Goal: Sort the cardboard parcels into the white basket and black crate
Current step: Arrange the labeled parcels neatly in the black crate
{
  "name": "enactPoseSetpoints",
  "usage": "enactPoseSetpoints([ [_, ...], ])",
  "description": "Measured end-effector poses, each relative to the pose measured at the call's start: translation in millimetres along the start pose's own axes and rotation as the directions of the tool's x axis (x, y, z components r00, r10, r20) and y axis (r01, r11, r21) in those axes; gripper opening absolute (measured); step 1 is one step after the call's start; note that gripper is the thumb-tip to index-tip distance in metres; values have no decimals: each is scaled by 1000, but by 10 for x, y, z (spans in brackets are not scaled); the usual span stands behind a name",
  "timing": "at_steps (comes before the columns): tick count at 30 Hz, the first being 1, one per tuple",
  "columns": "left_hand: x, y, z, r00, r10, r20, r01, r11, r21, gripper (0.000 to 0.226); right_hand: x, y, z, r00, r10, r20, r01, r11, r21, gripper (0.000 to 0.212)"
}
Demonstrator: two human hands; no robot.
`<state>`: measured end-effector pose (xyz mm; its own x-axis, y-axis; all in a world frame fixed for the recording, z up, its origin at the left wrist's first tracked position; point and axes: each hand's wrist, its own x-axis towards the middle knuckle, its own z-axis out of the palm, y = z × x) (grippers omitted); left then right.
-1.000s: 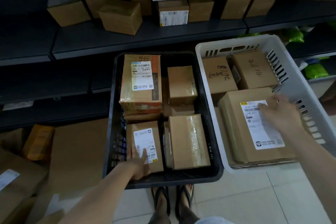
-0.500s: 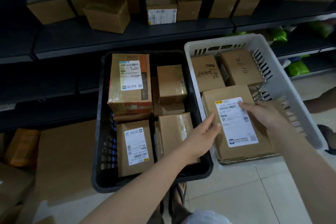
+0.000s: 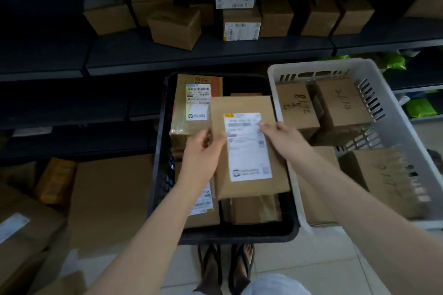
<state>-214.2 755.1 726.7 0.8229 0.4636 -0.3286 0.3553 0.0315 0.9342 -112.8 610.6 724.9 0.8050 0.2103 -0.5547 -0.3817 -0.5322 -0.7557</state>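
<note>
A large flat cardboard parcel (image 3: 242,179) with a white label hangs over the black crate (image 3: 159,175). My left hand (image 3: 202,151) grips its left edge and my right hand (image 3: 284,137) grips its right edge. Beneath it the crate holds a tall taped parcel (image 3: 191,103) at the back left, a labelled parcel (image 3: 203,208) at the front left and a plain one (image 3: 254,208) at the front right. The white basket (image 3: 388,108) stands to the right with two handwritten parcels (image 3: 297,105) (image 3: 340,103) at the back and more cardboard under them.
Dark shelving runs along the back, with several cardboard boxes (image 3: 175,26) on the upper shelf and green bags (image 3: 419,108) at the far right. Flat cardboard (image 3: 107,194) and more parcels lie on the floor to the left. My sandalled feet (image 3: 225,266) stand on pale tiles below the crate.
The large labelled parcel has left the white basket and moved left over the black crate. My left hand came off the crate's front parcel and took its left edge.
</note>
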Motion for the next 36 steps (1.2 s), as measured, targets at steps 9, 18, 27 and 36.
enactPoseSetpoints([
  [9,-70,-738,-895,980,-72,-188,160,847,507,26,-70,340,1067,958,34,284,2,992,-127,40],
  [18,90,-1023,-672,983,-139,-121,172,451,876,26,277,673,1290,929,186,320,-68,935,-347,55],
  [27,63,-1305,-143,962,-185,201,-173,159,972,70,421,934,954,892,-195,409,444,555,-704,56],
  [36,135,-1503,-314,947,-233,222,-202,108,973,89,423,1121,882,889,-19,457,452,193,-871,76],
])
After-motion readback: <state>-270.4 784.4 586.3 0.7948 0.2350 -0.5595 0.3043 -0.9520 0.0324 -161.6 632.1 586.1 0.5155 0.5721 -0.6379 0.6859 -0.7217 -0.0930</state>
